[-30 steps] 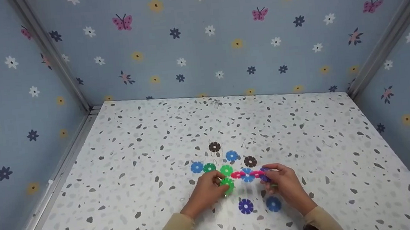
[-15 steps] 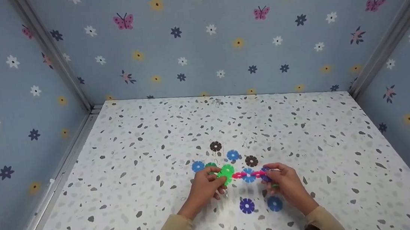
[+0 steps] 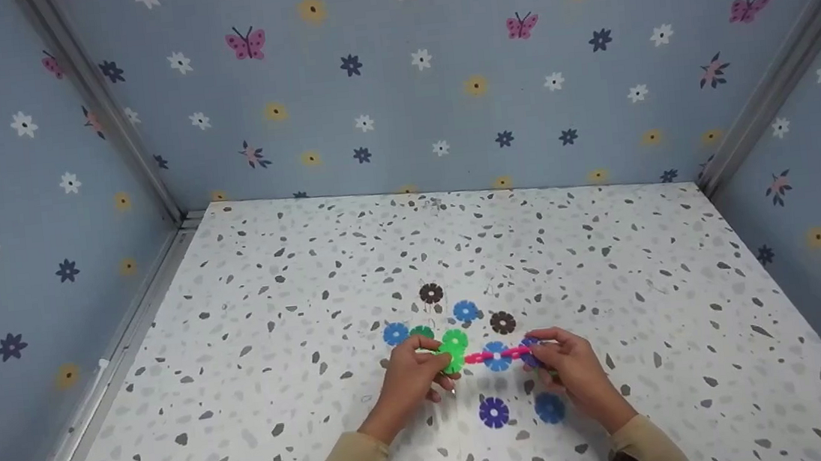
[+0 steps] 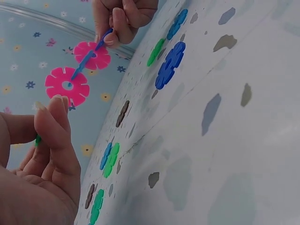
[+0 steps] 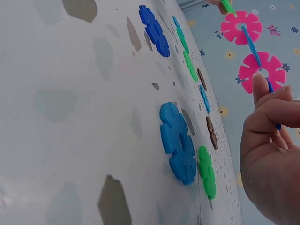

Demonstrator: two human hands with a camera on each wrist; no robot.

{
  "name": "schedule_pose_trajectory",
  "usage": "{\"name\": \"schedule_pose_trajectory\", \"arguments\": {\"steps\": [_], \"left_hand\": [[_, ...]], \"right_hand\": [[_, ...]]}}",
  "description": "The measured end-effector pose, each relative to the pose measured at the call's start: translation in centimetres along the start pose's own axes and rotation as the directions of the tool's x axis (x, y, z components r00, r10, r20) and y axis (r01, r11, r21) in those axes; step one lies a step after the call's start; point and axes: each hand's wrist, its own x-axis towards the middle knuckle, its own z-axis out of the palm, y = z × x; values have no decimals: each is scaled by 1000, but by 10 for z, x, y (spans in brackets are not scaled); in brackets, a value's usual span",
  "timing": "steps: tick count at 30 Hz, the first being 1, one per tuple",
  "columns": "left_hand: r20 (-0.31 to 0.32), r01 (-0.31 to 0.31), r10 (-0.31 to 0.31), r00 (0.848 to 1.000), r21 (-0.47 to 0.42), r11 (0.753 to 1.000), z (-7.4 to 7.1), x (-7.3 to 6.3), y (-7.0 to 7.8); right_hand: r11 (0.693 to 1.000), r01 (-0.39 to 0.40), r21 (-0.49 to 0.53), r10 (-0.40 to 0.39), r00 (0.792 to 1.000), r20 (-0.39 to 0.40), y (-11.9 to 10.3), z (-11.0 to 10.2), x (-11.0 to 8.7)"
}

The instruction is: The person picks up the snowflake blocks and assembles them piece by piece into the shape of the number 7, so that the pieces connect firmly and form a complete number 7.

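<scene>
My left hand (image 3: 413, 373) pinches a bright green notched disc (image 3: 453, 360) between thumb and fingers. At the other end, my right hand (image 3: 576, 366) pinches a purple notched disc (image 3: 529, 351). Between the hands runs a short chain: a pink disc (image 4: 67, 86), a blue disc (image 3: 496, 356) and a second pink disc (image 5: 262, 72), slotted crosswise into one another. The green disc's edge meets the nearer pink disc at its rim in the right wrist view. The chain is held above the table. Fingers partly cover both end discs.
Loose notched discs lie around the hands: brown ones (image 3: 431, 293), blue ones (image 3: 465, 311), a light green one (image 3: 455, 340), a darker green one (image 3: 422, 332) and a purple one (image 3: 493, 412). Another green disc (image 5: 206, 173) lies under the right hand. Patterned walls enclose the speckled table (image 3: 609, 264).
My left hand has brought the green disc up and against the pink end of the chain; they were apart a second ago. The chain has dipped slightly, and my right hand stays nearly in place.
</scene>
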Motion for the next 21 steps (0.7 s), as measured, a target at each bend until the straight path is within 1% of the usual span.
{"name": "schedule_pose_trajectory", "arguments": {"steps": [2, 7, 12, 16, 21], "left_hand": [[4, -5, 5, 1000, -10, 1000, 0, -1, 1], [4, -15, 15, 1000, -15, 1000, 0, 0, -1], [1, -13, 13, 1000, -2, 1000, -1, -1, -1], [9, -17, 17, 1000, 1, 1000, 0, -2, -1], [13, -34, 34, 999, 2, 999, 4, -3, -3]], "right_hand": [[1000, 6, -3, -6, 1000, -8, 0, 0, 0], [1000, -12, -10, 11, 999, -36, 2, 2, 1], [1000, -12, -1, 12, 999, -34, 4, 2, 1], [1000, -13, -14, 12, 999, -31, 4, 2, 1], [1000, 0, -25, 0, 1000, -20, 3, 4, 0]]}}
